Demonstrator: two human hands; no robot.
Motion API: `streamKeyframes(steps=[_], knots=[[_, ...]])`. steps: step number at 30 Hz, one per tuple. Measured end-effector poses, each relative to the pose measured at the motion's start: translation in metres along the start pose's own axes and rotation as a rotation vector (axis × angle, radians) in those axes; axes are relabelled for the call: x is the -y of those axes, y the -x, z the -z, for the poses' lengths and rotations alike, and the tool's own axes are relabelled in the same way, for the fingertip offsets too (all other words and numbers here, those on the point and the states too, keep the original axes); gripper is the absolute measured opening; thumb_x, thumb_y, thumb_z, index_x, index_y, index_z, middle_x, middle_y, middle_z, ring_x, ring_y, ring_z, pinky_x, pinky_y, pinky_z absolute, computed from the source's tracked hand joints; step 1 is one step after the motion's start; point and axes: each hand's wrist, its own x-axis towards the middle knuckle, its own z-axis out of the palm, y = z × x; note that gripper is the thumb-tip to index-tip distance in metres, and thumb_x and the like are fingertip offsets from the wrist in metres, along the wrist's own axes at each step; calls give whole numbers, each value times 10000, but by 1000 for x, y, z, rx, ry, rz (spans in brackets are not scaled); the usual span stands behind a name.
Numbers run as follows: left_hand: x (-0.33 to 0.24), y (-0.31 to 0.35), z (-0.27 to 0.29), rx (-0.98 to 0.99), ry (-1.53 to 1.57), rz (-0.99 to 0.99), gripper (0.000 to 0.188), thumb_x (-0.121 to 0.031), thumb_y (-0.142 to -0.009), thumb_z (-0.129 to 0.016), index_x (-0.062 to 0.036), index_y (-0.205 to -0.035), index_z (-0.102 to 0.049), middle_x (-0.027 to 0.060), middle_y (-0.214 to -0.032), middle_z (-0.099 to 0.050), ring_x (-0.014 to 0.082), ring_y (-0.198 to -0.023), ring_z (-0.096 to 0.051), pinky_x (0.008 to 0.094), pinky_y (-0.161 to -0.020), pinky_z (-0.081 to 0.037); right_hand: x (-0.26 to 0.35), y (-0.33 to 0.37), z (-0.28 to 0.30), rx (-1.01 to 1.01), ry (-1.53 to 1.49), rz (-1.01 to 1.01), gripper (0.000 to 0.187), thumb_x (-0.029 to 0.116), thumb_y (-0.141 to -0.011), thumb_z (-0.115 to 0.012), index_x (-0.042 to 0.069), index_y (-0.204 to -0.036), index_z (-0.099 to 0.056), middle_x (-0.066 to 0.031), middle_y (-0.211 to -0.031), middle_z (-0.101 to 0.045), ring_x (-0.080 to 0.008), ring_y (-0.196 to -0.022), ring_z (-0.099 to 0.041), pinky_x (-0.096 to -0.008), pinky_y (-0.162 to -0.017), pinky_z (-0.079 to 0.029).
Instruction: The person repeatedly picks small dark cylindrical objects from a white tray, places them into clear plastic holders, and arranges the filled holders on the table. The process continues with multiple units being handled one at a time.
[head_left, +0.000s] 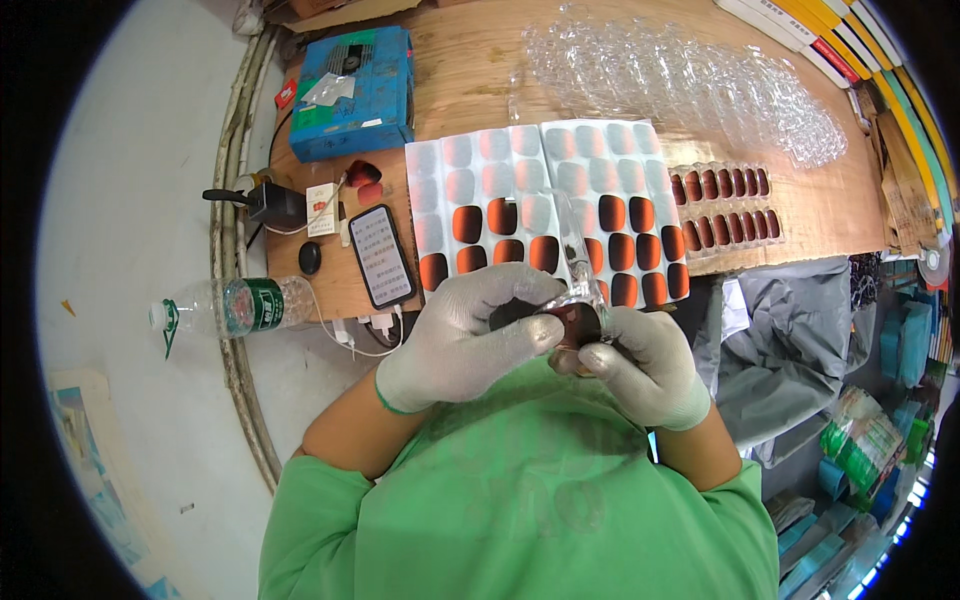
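Note:
Both my hands wear pale grey gloves and meet in front of my chest. My left hand (490, 325) has thumb and fingers closed round a dark tinted lens (510, 313). Between the two hands sits another dark reddish lens (578, 322), its edge by my left thumb tip. My right hand (648, 362) pinches the right side of that lens with thumb and fingers. A narrow clear plastic tray (575, 245) rises from the same grip; its lower end is partly hidden. Just beyond lie white sheets (535, 160) bearing dark-to-orange lenses (621, 251) in rows.
Clear plastic trays (680, 85) are heaped at the back; two trays of dark lenses (725, 205) lie at right. On the left are a phone (381, 257), a blue box (352, 92), a black adapter (277, 206) and a water bottle (235, 306). Grey cloth (780, 340) hangs at right.

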Motion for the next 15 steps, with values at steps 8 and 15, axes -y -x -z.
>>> streamKeyframes(steps=[8,15], knots=[[-28,-8,-15,-16,-664,-295,122,-75,-916,-662,22,-989,-659,136,-839,-634,205,-756,-623,320,-673,-487,11,7,6,-74,127,80,210,54,-970,-538,-64,-1107,-644,-82,-758,-693,-178,-675,-686,-305,-653,-547],[-37,-2,-29,7,-730,-308,101,-70,-859,-716,8,-904,-671,151,-774,-612,252,-687,-602,360,-602,-478,8,12,12,-70,73,179,192,4,-924,-545,-63,-1067,-653,-78,-736,-697,-175,-644,-695,-299,-620,-553]])
